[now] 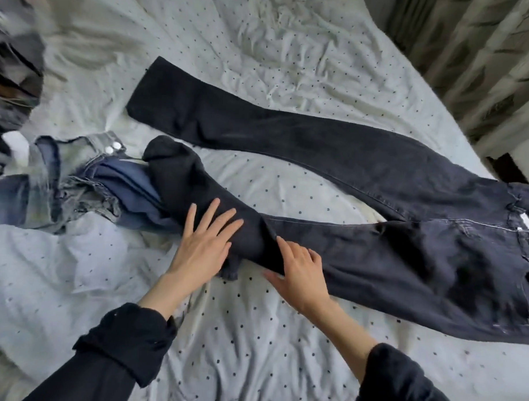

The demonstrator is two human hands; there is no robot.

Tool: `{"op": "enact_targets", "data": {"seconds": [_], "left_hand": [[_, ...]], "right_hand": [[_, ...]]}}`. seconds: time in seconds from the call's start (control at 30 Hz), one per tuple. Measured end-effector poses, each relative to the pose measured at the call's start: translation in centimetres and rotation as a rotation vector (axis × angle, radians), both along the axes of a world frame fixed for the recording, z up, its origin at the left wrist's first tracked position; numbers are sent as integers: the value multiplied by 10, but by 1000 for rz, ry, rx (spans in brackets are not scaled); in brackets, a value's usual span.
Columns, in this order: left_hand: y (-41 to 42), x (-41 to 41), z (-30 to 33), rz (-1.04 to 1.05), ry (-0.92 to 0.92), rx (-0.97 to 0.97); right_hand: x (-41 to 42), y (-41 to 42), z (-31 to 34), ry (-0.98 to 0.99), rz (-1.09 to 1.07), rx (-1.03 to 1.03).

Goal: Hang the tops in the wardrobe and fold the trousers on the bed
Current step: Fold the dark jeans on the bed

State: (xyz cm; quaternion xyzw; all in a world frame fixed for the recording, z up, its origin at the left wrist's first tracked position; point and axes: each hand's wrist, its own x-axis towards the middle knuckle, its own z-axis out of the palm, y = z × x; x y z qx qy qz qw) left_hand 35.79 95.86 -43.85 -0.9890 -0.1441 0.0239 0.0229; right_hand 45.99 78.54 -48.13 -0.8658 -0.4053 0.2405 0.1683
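A pair of black jeans [391, 234] lies spread across the bed [252, 335], waist at the right, legs pointing left. The far leg [230, 121] lies flat and straight. The near leg [191, 185] is crumpled and doubled over. My left hand [204, 246] rests flat with straight fingers on that crumpled leg. My right hand [299, 273] lies on the near leg just right of it, fingers slightly bent, thumb on the sheet. A pair of light blue jeans [63, 181] lies bunched at the left, partly under the black leg's end.
The bed has a wrinkled pale sheet with small dark dots. A blurred heap of dark and grey clothes [13, 71] sits at the far left edge. Patterned curtains [487, 58] hang beyond the bed's right side.
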Motion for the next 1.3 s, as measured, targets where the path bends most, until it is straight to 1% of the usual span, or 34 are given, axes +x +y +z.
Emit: {"op": "enact_targets", "data": {"seconds": [0.07, 0.13, 0.2, 0.3, 0.37, 0.4, 0.43, 0.5, 0.57, 0.63, 0.67, 0.73, 0.77, 0.8, 0.87, 0.97, 1.03, 1.1, 1.17, 1.23, 1.3], "left_hand": [[28, -15, 5, 34, -58, -5], [52, -21, 12, 74, -121, -65], [73, -18, 17, 81, -135, -108], [100, -7, 26, -58, 1, -76], [106, -2, 30, -211, 99, -84], [104, -3, 31, -281, 135, -94], [99, -5, 31, -323, 153, -104], [87, -18, 32, -328, 151, -112], [78, -40, 34, -261, 111, -97], [73, -59, 36, -166, 59, -103], [70, -66, 37, -118, 28, -103], [68, -82, 34, -6, -9, -75], [68, -86, 32, 52, -17, -64], [67, -95, 29, 132, -11, -61], [66, -114, 23, 299, 42, -72], [62, -139, 14, 501, 236, -94], [60, -151, 10, 622, 342, -149], [60, -159, 10, 721, 362, -211], [57, -159, 14, 772, 282, -245], [49, -149, 22, 719, 74, -247], [48, -135, 27, 621, -137, -213]], "right_hand": [[-5, 32, 8, 85, -140, 57], [1, 62, 20, 179, -221, 102], [6, 84, 32, 163, -235, 169], [-10, 94, 46, -8, -114, 295], [-28, 85, 48, -19, 4, 338], [-37, 79, 46, -6, 54, 327], [-44, 73, 44, 7, 94, 298], [-54, 66, 39, 29, 162, 238], [-58, 66, 38, 89, 205, 185], [-56, 70, 42, 119, 182, 198], [-53, 74, 44, 73, 142, 240], [-46, 92, 47, -83, 55, 321], [-42, 101, 49, -150, 24, 315], [-41, 112, 50, -176, 44, 269], [-40, 132, 47, -148, 149, 128], [-49, 154, 39, -122, 282, -69], [-53, 163, 37, -134, 262, -71], [-52, 171, 34, -105, 201, -16], [-48, 180, 36, 21, 154, 35], [-45, 188, 40, 177, 122, 59], [-44, 194, 43, 239, 118, 93]]}}
